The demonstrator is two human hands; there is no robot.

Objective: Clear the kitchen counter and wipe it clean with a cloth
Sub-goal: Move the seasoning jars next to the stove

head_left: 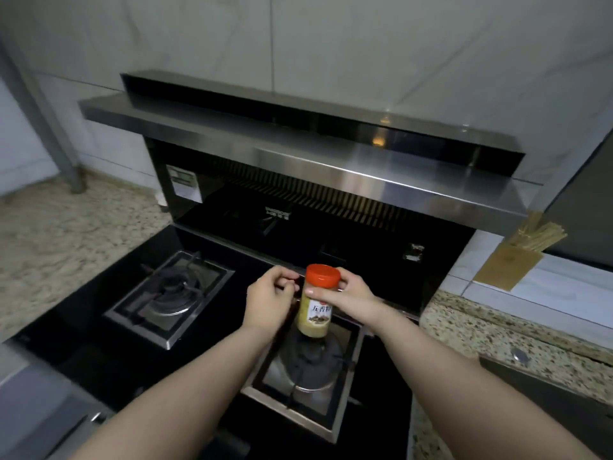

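Note:
A spice jar (315,317) with an orange-red lid and yellow-brown powder hangs upright in the air above the right burner (306,370) of the black stove. My right hand (345,293) grips the jar just under its lid. My left hand (270,298) is beside the jar on its left, fingers curled inward near the lid; whether it touches the jar is unclear. The speckled granite counter (481,330) runs to the right of the stove and also lies to the left (49,240). No cloth is in view.
The left burner (172,290) sits on the black glass stove top. A steel range hood shelf (298,151) juts out above the stove. A holder with chopsticks (517,254) hangs on the right wall. A sink edge (547,393) is at the lower right.

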